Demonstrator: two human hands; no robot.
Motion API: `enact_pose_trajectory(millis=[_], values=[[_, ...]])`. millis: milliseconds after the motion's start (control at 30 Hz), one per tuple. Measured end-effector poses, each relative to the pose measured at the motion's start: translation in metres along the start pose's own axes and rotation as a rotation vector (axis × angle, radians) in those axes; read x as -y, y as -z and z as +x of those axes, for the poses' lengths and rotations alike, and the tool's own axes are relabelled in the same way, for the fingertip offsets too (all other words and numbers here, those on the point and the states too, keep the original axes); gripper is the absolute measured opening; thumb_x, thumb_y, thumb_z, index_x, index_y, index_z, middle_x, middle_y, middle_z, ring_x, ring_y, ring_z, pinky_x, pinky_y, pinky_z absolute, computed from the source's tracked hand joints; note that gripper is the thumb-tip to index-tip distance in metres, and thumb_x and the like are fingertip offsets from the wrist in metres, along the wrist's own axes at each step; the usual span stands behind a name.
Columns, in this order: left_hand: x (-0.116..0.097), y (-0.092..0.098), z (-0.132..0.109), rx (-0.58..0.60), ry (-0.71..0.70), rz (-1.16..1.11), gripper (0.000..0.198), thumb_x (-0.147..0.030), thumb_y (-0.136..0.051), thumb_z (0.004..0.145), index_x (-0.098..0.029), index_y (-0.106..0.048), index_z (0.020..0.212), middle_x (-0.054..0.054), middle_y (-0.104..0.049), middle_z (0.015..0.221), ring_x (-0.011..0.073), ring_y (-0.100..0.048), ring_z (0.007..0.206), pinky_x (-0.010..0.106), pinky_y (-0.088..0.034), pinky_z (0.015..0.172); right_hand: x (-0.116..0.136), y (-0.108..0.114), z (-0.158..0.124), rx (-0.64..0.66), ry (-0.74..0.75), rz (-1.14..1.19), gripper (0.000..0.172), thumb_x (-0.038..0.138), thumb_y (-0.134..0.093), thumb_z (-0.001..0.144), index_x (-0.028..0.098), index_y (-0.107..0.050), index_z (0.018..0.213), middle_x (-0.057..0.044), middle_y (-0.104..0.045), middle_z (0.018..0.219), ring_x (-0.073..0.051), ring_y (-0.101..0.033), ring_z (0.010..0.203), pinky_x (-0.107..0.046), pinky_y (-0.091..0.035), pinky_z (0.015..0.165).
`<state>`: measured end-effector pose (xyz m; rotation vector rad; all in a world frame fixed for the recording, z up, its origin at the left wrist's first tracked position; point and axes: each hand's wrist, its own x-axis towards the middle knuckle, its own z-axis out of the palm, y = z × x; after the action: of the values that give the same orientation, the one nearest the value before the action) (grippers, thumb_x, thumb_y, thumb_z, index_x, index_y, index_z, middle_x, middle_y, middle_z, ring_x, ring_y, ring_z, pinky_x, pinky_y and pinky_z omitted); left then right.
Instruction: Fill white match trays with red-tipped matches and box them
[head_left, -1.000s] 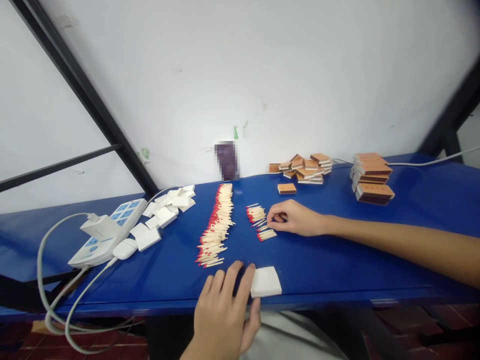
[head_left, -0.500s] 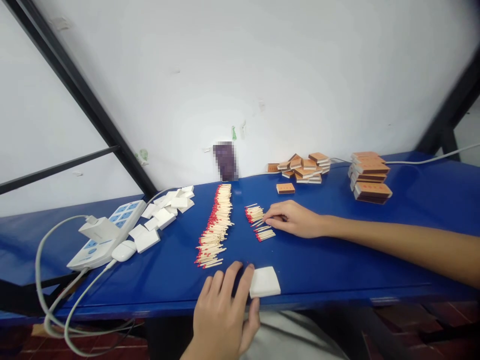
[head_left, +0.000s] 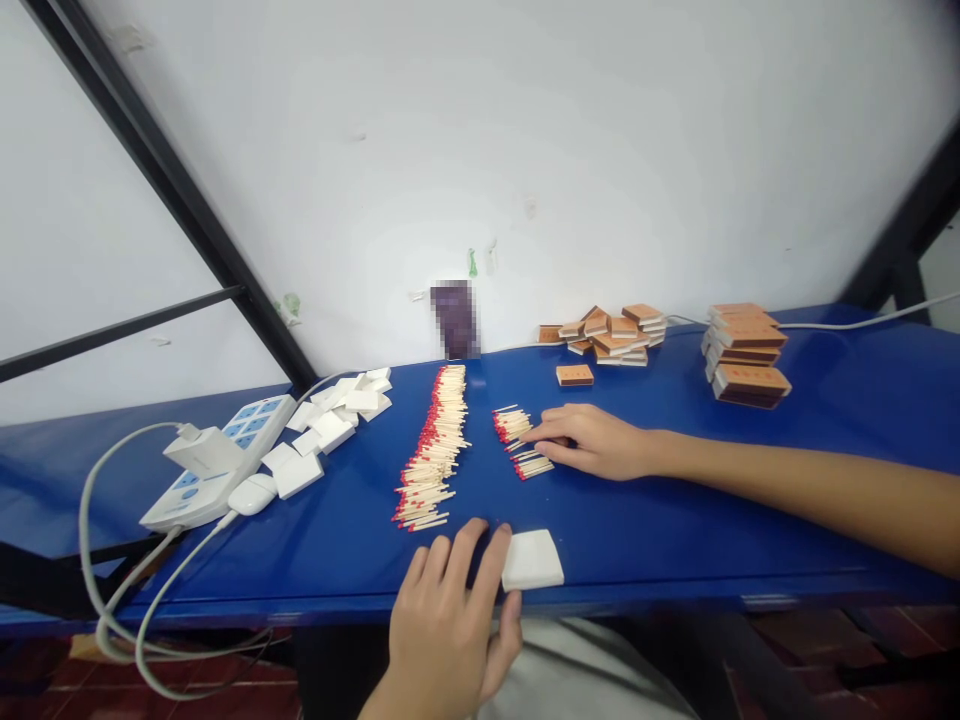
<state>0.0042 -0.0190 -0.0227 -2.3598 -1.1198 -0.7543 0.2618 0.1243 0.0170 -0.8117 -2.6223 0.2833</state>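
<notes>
The right hand (head_left: 592, 440) is positioned above the counter (head_left: 637, 540), index finger and thumb extended toward the lower edge of a small match group (head_left: 512, 424), fingertips at the matches; whether a match is gripped between them cannot be told. The red heads of this group face left; a shorter match row (head_left: 533, 466) lies just below it, near the thumb, heads likewise to the left.

The left hand (head_left: 450, 610) is open and palm down at the front edge of the counter, fingers spread; the index finger is at the left side of a white tray (head_left: 532, 560), which lies flat near that edge; thumb below the tray, apart from the index finger.

A long match row (head_left: 435, 440) runs from the rear of the counter toward the left hand, left of the small group; its heads also point left.

Rear right: a single matchbox (head_left: 575, 375) lies flat in front of a loose matchbox heap (head_left: 615, 335); a matchbox stack (head_left: 748, 355) stands farther right. Left side: a pile of white pieces (head_left: 337, 410) lies beside a power strip (head_left: 240, 440); a white adapter (head_left: 204, 454) is seated on the strip.
</notes>
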Motion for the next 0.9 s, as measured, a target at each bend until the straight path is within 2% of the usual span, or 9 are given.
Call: enact_pose_trajectory(millis=[700,900], values=[[-0.0003,-0.0001,0.0002,-0.005,0.004,-0.001,0.038,-0.027,-0.040,0.097,-0.014,-0.059,0.127,0.013,-0.061,0.120,0.0271,-0.055,0.087,0.037,-0.037,0.074,0.0003,-0.0025,0.0001,-0.074,-0.036,0.029,0.030,0.029,-0.044,0.098,0.017,-0.071,0.102,-0.008,-0.071,0.093,-0.018,-0.063,0.081,-0.030,-0.045,0.075],[-0.0006,-0.0007,0.0000,-0.014,0.006,-0.007,0.038,-0.026,-0.041,0.097,-0.014,-0.060,0.127,0.014,-0.061,0.120,0.0277,-0.055,0.088,0.038,-0.037,0.075,0.0010,-0.0026,0.0002,-0.074,-0.063,0.027,0.028,0.027,-0.046,0.097,0.016,-0.071,0.102,-0.008,-0.072,0.093,-0.018,-0.063,0.079,-0.029,-0.045,0.073]])
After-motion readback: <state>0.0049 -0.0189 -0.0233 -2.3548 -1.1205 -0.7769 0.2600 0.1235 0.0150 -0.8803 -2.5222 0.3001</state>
